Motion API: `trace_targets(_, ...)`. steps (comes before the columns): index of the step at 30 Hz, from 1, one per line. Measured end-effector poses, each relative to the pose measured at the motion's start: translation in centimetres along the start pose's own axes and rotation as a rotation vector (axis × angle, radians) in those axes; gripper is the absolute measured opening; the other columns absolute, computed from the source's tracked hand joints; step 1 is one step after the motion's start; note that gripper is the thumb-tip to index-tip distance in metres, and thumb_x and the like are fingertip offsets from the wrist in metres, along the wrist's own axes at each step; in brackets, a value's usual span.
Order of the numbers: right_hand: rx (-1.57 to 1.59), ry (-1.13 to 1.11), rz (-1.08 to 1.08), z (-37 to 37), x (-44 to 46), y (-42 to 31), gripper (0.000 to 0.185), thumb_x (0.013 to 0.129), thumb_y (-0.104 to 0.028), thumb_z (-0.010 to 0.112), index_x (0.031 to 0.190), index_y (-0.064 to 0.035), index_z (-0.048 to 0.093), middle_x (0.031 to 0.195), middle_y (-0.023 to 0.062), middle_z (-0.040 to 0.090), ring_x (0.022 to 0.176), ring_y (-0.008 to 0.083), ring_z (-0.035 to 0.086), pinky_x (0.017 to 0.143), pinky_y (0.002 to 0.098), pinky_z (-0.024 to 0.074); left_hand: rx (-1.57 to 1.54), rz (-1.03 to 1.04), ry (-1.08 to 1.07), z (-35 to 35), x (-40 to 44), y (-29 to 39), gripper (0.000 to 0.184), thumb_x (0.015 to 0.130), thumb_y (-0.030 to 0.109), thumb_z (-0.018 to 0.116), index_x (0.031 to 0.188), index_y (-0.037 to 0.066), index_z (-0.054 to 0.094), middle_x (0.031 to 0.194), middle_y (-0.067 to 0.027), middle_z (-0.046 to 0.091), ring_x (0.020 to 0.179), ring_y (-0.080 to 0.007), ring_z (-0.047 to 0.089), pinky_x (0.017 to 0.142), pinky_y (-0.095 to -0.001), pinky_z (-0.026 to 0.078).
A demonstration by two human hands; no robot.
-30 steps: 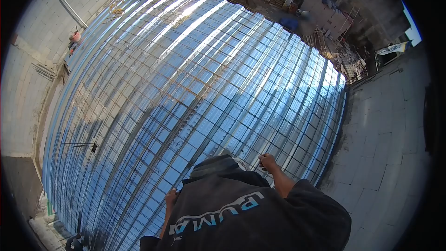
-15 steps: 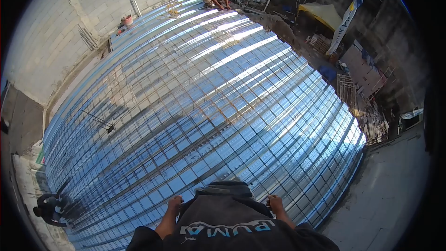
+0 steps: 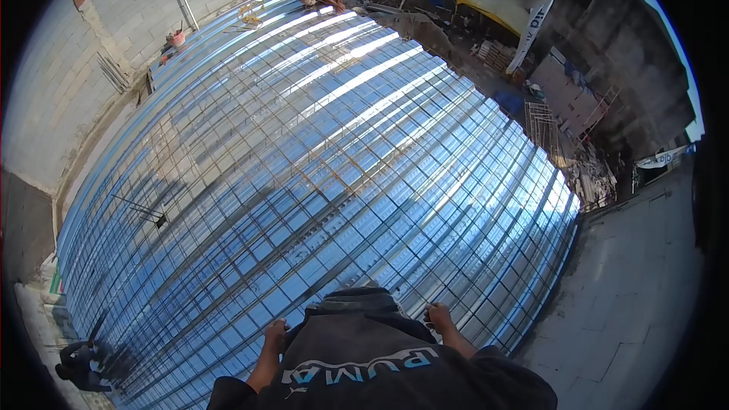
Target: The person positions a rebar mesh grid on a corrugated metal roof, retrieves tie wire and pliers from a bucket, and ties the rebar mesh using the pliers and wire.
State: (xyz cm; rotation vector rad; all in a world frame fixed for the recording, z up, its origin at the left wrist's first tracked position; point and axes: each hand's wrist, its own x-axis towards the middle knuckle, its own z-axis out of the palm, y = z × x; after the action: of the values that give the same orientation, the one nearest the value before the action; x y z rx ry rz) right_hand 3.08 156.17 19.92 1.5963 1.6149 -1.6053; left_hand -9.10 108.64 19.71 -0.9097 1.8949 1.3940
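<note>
I am seeing curled, narrowed fingers on the left hand [image 3: 275,331] and right hand [image 3: 438,318]; I cannot tell whether they are gripping anything. Beyond them, steel mesh [image 3: 326,195] is lying over shiny ribbed decking [image 3: 364,50]. Glare could be masking the mesh's openings, and a misplaced step could be causing a trip.

Mesh [image 3: 326,197] lies on decking [image 3: 425,68] (wall [image 3: 630,288] to its right).
</note>
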Motion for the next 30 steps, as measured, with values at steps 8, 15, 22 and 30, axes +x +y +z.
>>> trace_targets(8,0.026,-0.055,0.008,-0.1,0.1,-0.1,0.027,0.093,-0.022,0.053,0.108,-0.0005,0.054,0.078,0.0056,0.058,0.063,0.0172,0.056,0.051,0.0328,0.0432,0.120,0.077,0.027,0.1,-1.8,1.5,0.033,0.088,0.027,0.056,0.101,-0.004,0.059,0.086,-0.0108,0.062,0.081,-0.0202,0.057,0.073,-0.0324,0.044)
trace_targets(15,0.042,-0.058,0.004,-0.4,-0.2,-0.5,0.029,0.093,-0.022,0.053,0.111,0.0009,0.053,0.079,0.0065,0.057,0.062,0.0171,0.055,0.049,0.0329,0.0424,0.213,0.086,0.003,-0.1,0.5,0.0,0.032,0.089,0.028,0.056,0.105,0.000,0.059,0.087,-0.0100,0.062,0.078,-0.0201,0.058,0.067,-0.0342,0.047)
trace_targets(22,0.034,-0.061,0.026,-0.2,-0.2,-0.6,0.028,0.093,-0.022,0.053,0.110,0.0004,0.053,0.079,0.0066,0.058,0.062,0.0171,0.056,0.048,0.0329,0.0423,0.189,0.121,-0.066,-0.6,3.4,-2.9,0.030,0.090,0.030,0.057,0.112,0.009,0.055,0.088,-0.0068,0.059,0.070,-0.0199,0.057,0.061,-0.0347,0.048)
trace_targets(30,0.027,-0.062,0.015,-0.6,1.6,0.1,0.023,0.091,-0.020,0.053,0.103,-0.0006,0.057,0.078,0.0064,0.059,0.062,0.0179,0.058,0.050,0.0353,0.0445,-0.030,-0.215,0.060,1.6,0.6,1.8,0.030,0.090,0.032,0.056,0.112,0.012,0.057,0.090,-0.0055,0.060,0.071,-0.0181,0.058,0.060,-0.0336,0.047)
